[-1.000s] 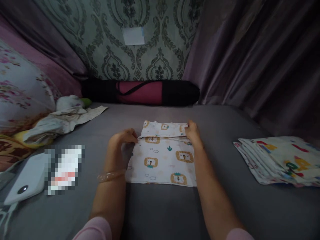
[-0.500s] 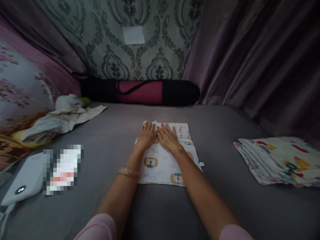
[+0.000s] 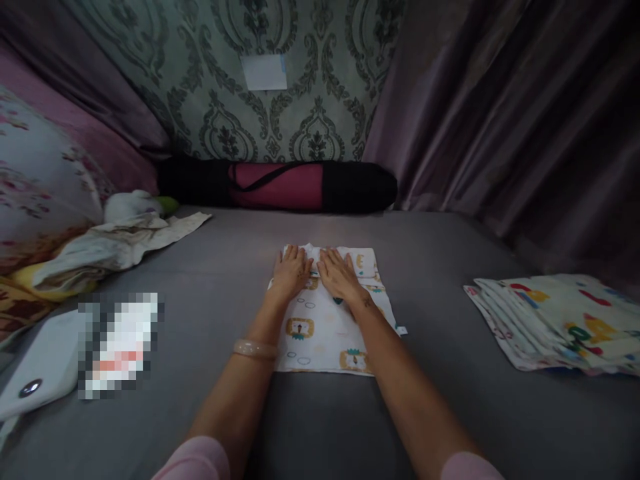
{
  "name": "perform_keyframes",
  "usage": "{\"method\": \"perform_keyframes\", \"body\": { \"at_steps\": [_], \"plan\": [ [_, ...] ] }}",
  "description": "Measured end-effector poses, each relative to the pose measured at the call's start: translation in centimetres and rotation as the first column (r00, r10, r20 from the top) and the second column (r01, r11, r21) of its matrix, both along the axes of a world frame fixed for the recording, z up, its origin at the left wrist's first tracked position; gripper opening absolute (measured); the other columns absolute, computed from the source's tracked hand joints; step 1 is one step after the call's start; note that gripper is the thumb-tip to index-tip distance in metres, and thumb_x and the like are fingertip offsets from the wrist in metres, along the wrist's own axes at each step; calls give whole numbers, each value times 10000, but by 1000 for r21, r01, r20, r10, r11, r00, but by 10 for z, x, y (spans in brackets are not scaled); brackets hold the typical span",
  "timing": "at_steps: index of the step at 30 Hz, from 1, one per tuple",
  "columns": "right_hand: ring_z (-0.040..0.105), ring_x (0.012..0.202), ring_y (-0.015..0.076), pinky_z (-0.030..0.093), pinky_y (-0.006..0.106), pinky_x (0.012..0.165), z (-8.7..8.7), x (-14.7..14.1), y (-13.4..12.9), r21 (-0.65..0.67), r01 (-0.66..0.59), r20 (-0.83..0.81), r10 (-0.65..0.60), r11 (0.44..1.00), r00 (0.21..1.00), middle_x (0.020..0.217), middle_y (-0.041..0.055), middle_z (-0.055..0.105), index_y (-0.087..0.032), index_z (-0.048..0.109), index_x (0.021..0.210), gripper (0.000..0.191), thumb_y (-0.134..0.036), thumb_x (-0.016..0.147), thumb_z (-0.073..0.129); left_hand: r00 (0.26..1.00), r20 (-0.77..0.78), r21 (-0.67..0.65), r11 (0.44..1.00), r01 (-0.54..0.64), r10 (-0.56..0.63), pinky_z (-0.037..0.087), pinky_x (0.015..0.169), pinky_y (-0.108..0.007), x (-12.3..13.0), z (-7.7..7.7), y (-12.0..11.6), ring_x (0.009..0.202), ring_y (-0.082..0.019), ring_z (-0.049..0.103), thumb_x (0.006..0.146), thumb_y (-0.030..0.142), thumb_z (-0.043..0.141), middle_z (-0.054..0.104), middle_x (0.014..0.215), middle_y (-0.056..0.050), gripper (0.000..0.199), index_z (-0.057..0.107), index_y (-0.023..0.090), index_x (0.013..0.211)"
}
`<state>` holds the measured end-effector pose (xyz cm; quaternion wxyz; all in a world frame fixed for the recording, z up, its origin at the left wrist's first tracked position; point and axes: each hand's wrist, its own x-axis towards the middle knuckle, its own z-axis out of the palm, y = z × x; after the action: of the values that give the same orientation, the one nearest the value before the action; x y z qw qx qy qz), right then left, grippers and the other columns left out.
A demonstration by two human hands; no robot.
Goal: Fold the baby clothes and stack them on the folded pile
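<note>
A white cloth [image 3: 325,327] printed with yellow lions lies on the grey bed sheet in front of me. Its far edge is folded over in a band, and a small white tag sticks out on the right side. My left hand [image 3: 293,272] rests flat on the left part of the folded band, fingers stretched out. Beside it, my right hand [image 3: 340,273] presses flat on the middle of the band, fingers pointing away from me. Neither hand grips the cloth. Both palms hide parts of the print and the fold.
A stack of folded printed cloths [image 3: 565,327] lies at right. On the left are a white power bank [image 3: 45,363], a blurred-out flat object [image 3: 123,347] and a crumpled cloth [image 3: 120,243]. A long black and pink bag [image 3: 277,187] lies along the wall.
My hands have drawn slightly apart on the folded band and remain flat on it. The whole view has shifted a little; the cloth looks the same.
</note>
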<state>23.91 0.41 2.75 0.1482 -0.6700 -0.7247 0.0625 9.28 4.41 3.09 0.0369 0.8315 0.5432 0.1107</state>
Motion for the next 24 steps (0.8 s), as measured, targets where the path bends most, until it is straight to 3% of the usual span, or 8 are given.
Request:
{"method": "perform_keyframes", "body": {
  "at_steps": [2,5,8,15,19,24],
  "plan": [
    [168,1432,241,11,461,1154,-1,7,1,66,112,21,-113,992,993,1533,137,292,-76,335,1465,553,-355,999,229,1000,16,77,997,-9,8,117,1171,-437,0,2,0,1423,-245,251,990,381,191,378,1497,-147,545,401,97,1404],
    [170,1428,268,29,447,1152,-7,18,3,70,228,52,-232,971,971,1527,182,283,-9,321,1455,582,-352,990,254,1000,-7,-3,1000,-9,9,127,1169,-431,0,-2,2,1439,-254,208,985,419,187,324,1525,-154,588,350,85,1440],
    [178,1424,280,67,437,1149,-15,24,3,32,244,70,-245,969,967,1534,191,260,15,303,1457,602,-358,986,255,999,-39,-110,994,-11,7,154,1158,-456,-1,-10,6,1450,-283,159,976,458,197,254,1547,-181,642,291,54,1466],
    [199,1418,274,81,431,1148,-13,27,3,17,239,48,-239,971,970,1530,182,276,-11,325,1453,591,-365,986,249,999,-31,-104,994,-20,17,145,1159,-470,-4,-13,8,1451,-270,163,970,473,188,253,1551,-166,641,296,87,1471],
    [178,1420,293,66,459,1143,-10,39,2,114,375,-2,-377,920,926,1513,205,299,11,331,1441,602,-372,988,228,999,-13,9,999,-42,42,93,1175,-448,-8,-10,8,1457,-269,133,975,457,165,256,1550,-160,648,302,60,1469],
    [213,1400,320,151,456,1126,-22,51,4,46,464,-20,-464,885,886,1501,237,301,50,342,1421,621,-370,971,261,997,-21,-134,988,-74,72,139,1163,-460,-12,-15,10,1446,-292,172,968,473,189,238,1557,-156,660,267,68,1483]
  ]
}}
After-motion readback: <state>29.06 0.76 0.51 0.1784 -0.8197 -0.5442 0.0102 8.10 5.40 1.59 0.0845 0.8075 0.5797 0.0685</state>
